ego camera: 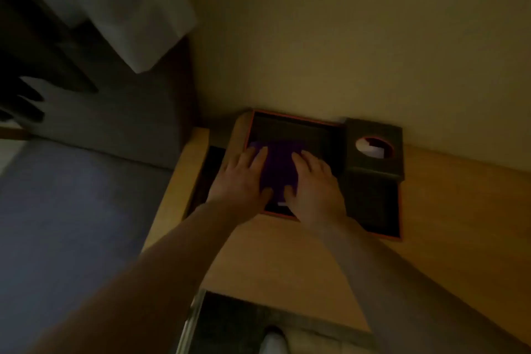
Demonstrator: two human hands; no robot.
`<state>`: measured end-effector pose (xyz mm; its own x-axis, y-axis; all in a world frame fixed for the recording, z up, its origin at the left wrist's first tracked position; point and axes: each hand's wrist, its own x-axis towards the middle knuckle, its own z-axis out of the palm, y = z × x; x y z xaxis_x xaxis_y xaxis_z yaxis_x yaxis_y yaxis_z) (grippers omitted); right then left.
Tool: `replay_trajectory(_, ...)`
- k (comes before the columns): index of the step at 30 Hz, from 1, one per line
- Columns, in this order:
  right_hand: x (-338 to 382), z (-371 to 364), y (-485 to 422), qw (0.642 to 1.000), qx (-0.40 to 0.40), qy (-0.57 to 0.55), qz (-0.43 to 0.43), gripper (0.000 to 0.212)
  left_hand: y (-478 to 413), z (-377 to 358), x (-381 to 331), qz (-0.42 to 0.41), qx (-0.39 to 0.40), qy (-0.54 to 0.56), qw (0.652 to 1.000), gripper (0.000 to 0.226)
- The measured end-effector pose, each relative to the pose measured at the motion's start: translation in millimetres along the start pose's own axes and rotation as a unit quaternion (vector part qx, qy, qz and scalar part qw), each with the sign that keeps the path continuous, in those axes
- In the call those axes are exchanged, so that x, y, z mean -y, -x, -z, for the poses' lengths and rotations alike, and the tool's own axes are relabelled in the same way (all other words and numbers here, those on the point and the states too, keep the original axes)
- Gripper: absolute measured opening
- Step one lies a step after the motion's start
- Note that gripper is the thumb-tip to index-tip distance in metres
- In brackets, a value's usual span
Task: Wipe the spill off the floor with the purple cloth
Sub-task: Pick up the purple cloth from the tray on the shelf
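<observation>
The purple cloth [278, 169] lies folded inside a dark tray with an orange rim [290, 123] on a wooden surface. My left hand [240, 178] rests flat on the cloth's left side, fingers spread and thumb on its near edge. My right hand [313, 184] lies flat on its right side in the same way. Neither hand has closed around the cloth. The picture is dim and blurred. No spill shows.
A dark tissue box [373, 149] with a round opening stands right of the tray, against the wall. The wooden surface [287, 253] runs toward me. Grey carpet [71, 224] lies to the left, white fabric [115, 3] hangs at upper left, and dark floor [230, 325] shows below.
</observation>
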<state>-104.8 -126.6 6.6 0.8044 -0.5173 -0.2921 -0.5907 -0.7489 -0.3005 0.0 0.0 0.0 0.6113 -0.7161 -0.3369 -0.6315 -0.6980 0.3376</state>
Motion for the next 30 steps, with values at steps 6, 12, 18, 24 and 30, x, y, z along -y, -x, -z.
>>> replay_trajectory(6, -27.4, -40.9, -49.6, 0.985, 0.142, 0.098, 0.014, 0.098, -53.7, -46.0, 16.1, -0.035, 0.069, -0.253, 0.964, 0.105)
replay_trajectory(12, -28.2, -50.8, -60.0, 0.990, 0.053, 0.122, 0.044, 0.071, -65.9, -38.5, 5.8, -0.076, -0.003, -0.280, 0.957, 0.060)
replay_trajectory(18, -19.7, -35.3, -66.0, 0.993, -0.010, 0.109, 0.051, 0.041, -66.7, -22.9, -6.6, -0.061, -0.049, -0.165, 0.983, 0.035)
replay_trajectory(24, 2.3, 41.8, -25.1, 0.994, -0.062, -0.027, 0.088, 0.038, -8.6, 36.4, -8.5, -0.046, -0.180, 0.100, 0.977, 0.036)
replay_trajectory(30, 92.1, 170.8, 71.1, 0.970, -0.071, -0.162, 0.165, 0.040, 130.3, 184.0, -6.4, -0.076, -0.275, 0.277, 0.918, 0.038)
